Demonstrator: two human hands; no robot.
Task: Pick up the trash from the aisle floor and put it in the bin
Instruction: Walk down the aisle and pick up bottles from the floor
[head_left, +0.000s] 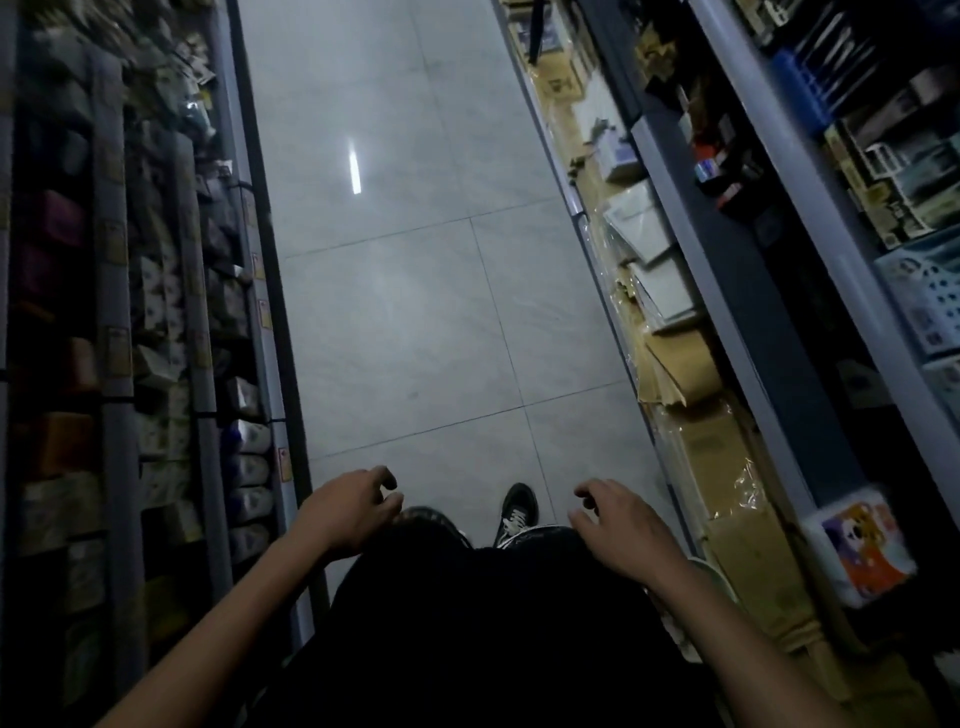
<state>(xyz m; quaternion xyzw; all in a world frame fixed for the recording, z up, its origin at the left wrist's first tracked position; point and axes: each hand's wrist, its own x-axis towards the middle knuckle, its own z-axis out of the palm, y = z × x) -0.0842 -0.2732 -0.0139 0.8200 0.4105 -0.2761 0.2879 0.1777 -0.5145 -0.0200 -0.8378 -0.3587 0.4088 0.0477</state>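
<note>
I look down a narrow shop aisle with a grey tiled floor (405, 291). No trash and no bin show anywhere on the visible tiles. My left hand (353, 509) hangs in front of my body at the lower middle, fingers loosely curled and holding nothing. My right hand (618, 525) hangs level with it to the right, fingers relaxed and also holding nothing. Below the hands are my dark clothes and one black shoe with white laces (515, 512) on the floor.
Grey shelving full of small packaged goods (171, 322) lines the left side. On the right, shelves hold cardboard boxes (711, 457), paper stacks and plastic baskets (930, 296). A light glare (355, 166) reflects off the tiles ahead.
</note>
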